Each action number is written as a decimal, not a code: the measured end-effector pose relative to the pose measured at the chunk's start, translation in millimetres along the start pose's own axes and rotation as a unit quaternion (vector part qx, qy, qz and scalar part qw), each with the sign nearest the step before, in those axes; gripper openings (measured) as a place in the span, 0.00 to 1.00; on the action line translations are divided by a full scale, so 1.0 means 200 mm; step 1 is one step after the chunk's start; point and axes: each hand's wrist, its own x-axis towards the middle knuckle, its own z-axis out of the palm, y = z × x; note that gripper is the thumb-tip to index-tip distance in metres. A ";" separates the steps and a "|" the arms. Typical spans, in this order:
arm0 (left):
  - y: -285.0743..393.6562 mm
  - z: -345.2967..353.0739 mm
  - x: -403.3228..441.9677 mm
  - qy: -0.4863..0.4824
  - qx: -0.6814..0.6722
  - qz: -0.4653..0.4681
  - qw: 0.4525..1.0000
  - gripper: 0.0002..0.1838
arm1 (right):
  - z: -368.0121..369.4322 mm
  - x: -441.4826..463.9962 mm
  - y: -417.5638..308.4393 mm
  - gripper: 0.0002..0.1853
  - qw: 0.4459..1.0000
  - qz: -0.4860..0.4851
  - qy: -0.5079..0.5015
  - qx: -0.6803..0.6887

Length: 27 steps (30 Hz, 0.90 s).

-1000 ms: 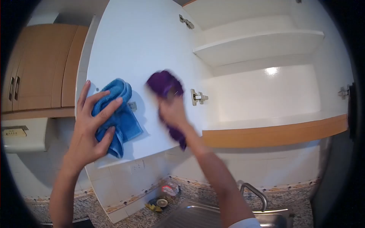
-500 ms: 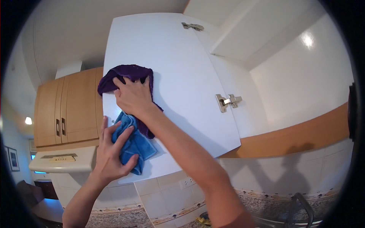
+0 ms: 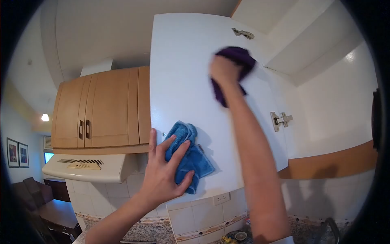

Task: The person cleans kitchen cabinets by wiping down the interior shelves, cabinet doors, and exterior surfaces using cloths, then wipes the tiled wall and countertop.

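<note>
A white cabinet door [image 3: 191, 81] stands swung out in front of me, its inner face toward me. My left hand [image 3: 164, 175] is at the door's lower left, fingers spread over a folded blue cleaning cloth [image 3: 201, 160] and pinning it against the panel. The index finger reaches the door's edge beside a small round fitting [image 3: 163, 134]. Higher up and to the right, my right hand [image 3: 224, 71] grips a bunched purple cleaning cloth [image 3: 243, 61] against the door. That hand is blurred, and its fingertips are partly hidden.
Metal hinges [image 3: 280, 120] join the door to the white cabinet interior [image 3: 329, 101] on the right. Wooden cabinets [image 3: 111, 107] and a range hood [image 3: 85, 166] are at left. Below are a wall socket [image 3: 221, 198], tiles and a faucet [image 3: 333, 229].
My right hand has swept the purple cloth up and right across the door. My left hand keeps its place on the blue cloth. The whole view has shifted, with the door now farther right.
</note>
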 end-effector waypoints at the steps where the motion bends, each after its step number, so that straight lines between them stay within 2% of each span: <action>1: 0.00 -0.01 0.00 0.003 -0.001 -0.004 1.000 0.35 | 0.04 -0.03 -0.19 0.19 0.996 -0.083 -0.013 0.014; 3: 0.00 -0.02 0.00 -0.001 0.076 -0.031 0.997 0.35 | 0.10 -0.17 -0.56 0.23 0.977 -0.208 -0.019 0.051; 4: -0.02 -0.01 -0.01 0.021 0.093 -0.052 0.994 0.33 | 0.17 -0.26 -0.70 0.25 0.963 -0.223 0.034 0.150; 7: 0.00 -0.03 0.02 0.041 0.140 -0.063 0.987 0.32 | 0.10 -0.24 -0.69 0.24 0.957 -0.244 -0.101 0.124; 8: 0.00 -0.02 0.02 0.029 0.126 -0.053 0.990 0.31 | 0.09 -0.18 -0.61 0.24 0.955 -0.239 -0.094 0.150; 9: -0.01 -0.02 0.03 0.015 0.112 -0.043 0.993 0.31 | 0.16 -0.04 -0.50 0.24 0.970 -0.210 -0.097 0.082; 10: 0.00 -0.01 0.03 0.015 0.098 -0.038 0.994 0.31 | -0.01 -0.08 -0.34 0.23 0.973 -0.203 -0.066 0.088; 11: -0.01 0.01 0.03 0.031 0.073 -0.025 0.997 0.32 | 0.08 0.07 -0.17 0.24 0.987 -0.123 -0.026 0.096; 12: -0.01 0.02 0.03 0.034 0.062 -0.022 0.997 0.32 | 0.19 0.27 0.11 0.24 0.988 -0.146 0.013 0.057; 14: -0.01 0.03 0.04 0.040 0.048 -0.024 0.998 0.33 | 0.00 0.22 0.43 0.22 0.999 0.008 -0.009 0.038; 15: -0.02 0.04 0.04 0.042 0.045 -0.012 0.998 0.31 | 0.04 0.31 0.69 0.20 0.979 -0.124 -0.030 -0.157; 16: -0.02 0.04 0.04 0.045 0.041 0.000 0.998 0.30 | 0.05 0.35 0.86 0.19 0.975 -0.124 -0.042 -0.178; 17: -0.01 0.04 0.04 0.048 0.039 -0.003 0.998 0.30 | 0.07 0.33 0.91 0.18 0.977 -0.128 0.013 -0.167; 19: 0.00 0.05 0.03 0.058 0.017 -0.001 0.998 0.26 | 0.04 0.28 0.66 0.18 0.969 -0.084 -0.017 -0.233; 21: 0.00 0.06 0.03 0.068 0.006 -0.004 0.998 0.25 | 0.07 0.33 0.39 0.18 0.972 -0.122 -0.049 -0.192; 23: 0.00 0.07 0.02 0.089 -0.020 -0.009 0.996 0.23 | 0.12 0.29 -0.04 0.22 0.998 -0.057 -0.035 0.001; 24: 0.00 0.07 0.02 0.090 -0.018 -0.015 0.996 0.22 | 0.12 0.24 -0.26 0.23 0.989 -0.136 -0.059 -0.014; 25: 0.00 0.07 0.01 0.093 -0.027 -0.013 0.995 0.22 | 0.14 0.20 -0.44 0.25 0.986 -0.162 -0.015 0.023; 26: -0.01 0.06 0.01 0.086 -0.014 -0.021 0.996 0.22 | 0.08 0.11 -0.58 0.26 0.976 -0.197 -0.088 0.030; 27: -0.01 0.06 0.00 0.078 -0.002 -0.029 0.997 0.22 | 0.15 0.16 -0.64 0.27 0.967 -0.240 -0.068 -0.044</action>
